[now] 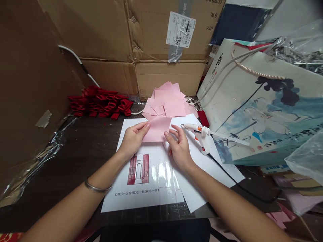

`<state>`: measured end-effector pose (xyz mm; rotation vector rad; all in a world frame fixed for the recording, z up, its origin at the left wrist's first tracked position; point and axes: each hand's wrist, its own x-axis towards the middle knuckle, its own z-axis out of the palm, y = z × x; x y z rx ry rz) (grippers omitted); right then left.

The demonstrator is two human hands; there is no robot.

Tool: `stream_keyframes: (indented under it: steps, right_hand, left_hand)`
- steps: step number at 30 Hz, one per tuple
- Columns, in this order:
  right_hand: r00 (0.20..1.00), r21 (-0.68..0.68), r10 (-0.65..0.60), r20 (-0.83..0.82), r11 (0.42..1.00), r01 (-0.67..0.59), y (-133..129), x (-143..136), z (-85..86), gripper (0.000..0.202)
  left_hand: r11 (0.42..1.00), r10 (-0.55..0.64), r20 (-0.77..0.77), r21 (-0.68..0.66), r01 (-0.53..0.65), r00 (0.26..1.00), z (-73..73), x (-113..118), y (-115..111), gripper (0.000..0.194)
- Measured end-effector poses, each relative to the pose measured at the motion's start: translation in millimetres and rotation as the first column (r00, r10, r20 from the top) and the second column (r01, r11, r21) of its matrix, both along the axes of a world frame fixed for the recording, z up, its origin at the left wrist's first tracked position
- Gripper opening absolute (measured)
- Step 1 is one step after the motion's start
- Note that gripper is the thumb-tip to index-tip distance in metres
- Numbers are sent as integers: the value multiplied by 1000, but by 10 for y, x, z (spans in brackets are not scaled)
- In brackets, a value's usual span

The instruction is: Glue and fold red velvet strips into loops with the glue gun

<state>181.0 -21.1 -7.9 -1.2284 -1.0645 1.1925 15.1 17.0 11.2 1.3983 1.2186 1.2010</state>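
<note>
A pink paper square (158, 129) is held flat just above a white laminated sheet (146, 181) printed with a red diagram. My left hand (133, 138) pinches the square's left edge. My right hand (179, 145) grips its lower right corner with thumb and fingers. Behind it lies a loose pile of pink paper squares (168, 101). A white glue gun (200, 133) with an orange trigger rests on white paper just right of my right hand, nozzle pointing left.
A heap of red ribbon pieces (99, 105) lies at the back left. Cardboard boxes (141, 43) wall the back and left. A painted gift bag (262, 104) leans at the right, with plastic bags beside it. The glue gun's black cord (239, 186) trails right.
</note>
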Motion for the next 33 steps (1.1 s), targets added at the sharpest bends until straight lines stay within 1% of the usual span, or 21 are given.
stream_keyframes:
  steps: [3, 5, 7, 8, 9, 10, 11, 12, 13, 14, 16, 18, 20, 22, 24, 30, 33]
  right_hand:
    - [998, -3, 68, -14, 998, -68, 14, 37, 12, 36]
    - [997, 23, 73, 2, 997, -73, 16, 59, 13, 27]
    - [998, 53, 60, 24, 997, -61, 15, 72, 7, 24]
    - [998, 67, 54, 38, 996, -56, 14, 74, 2, 23]
    - [997, 77, 50, 54, 996, -54, 13, 73, -4, 22]
    - [996, 86, 50, 68, 995, -56, 11, 70, -11, 21]
    - [995, 93, 55, 81, 994, -63, 8, 64, -18, 21]
    - [994, 99, 63, 92, 992, -72, 6, 57, -25, 20]
    - [992, 105, 70, 101, 991, -81, 3, 50, -33, 20]
    - [991, 110, 76, 108, 990, -88, 0, 44, -40, 20]
    - [989, 121, 81, 123, 988, -96, -4, 37, -51, 19]
    - [987, 130, 83, 135, 986, -101, -6, 36, -57, 18]
    - [986, 137, 89, 143, 985, -109, -6, 37, -57, 17]
    - [984, 140, 98, 150, 983, -119, -5, 38, -56, 17]
    - [982, 142, 104, 157, 982, -127, -5, 38, -54, 17]
    - [976, 149, 106, 192, 979, -136, -9, 44, -38, 16]
    - [971, 148, 108, 214, 979, -142, -6, 51, -41, 17]
  left_hand:
    - [996, -80, -55, -48, 77, 995, -28, -6, -86, 33]
    - [992, -121, -91, -53, 117, 988, -41, -4, -101, 35]
    - [993, -114, -172, 15, 118, 978, -30, -29, -55, 35]
    - [991, -84, -251, 82, 108, 964, -12, -56, 3, 35]
    - [979, -38, -371, 171, 109, 928, 13, -94, 90, 37]
    - [951, 44, -525, 284, 126, 850, 43, -141, 204, 38]
    - [906, 171, -652, 399, 142, 739, 76, -194, 341, 40]
    - [871, 257, -752, 452, 192, 606, 108, -251, 495, 42]
    - [848, 313, -821, 468, 248, 478, 135, -308, 655, 43]
    - [840, 333, -872, 447, 307, 360, 154, -364, 810, 44]
    - [848, 304, -907, 398, 350, 292, 162, -465, 1068, 44]
    - [868, 264, -935, 337, 364, 236, 137, -553, 1226, 42]
    - [915, 228, -967, 251, 315, 110, 99, -634, 1286, 44]
    - [946, 222, -975, 217, 241, 10, 76, -713, 1288, 44]
    - [955, 232, -972, 222, 197, -27, 84, -789, 1276, 45]
    - [961, 267, -960, 260, 90, -80, 192, -985, 1322, 47]
    - [972, 234, -966, 233, 18, -108, 168, -1069, 1355, 47]
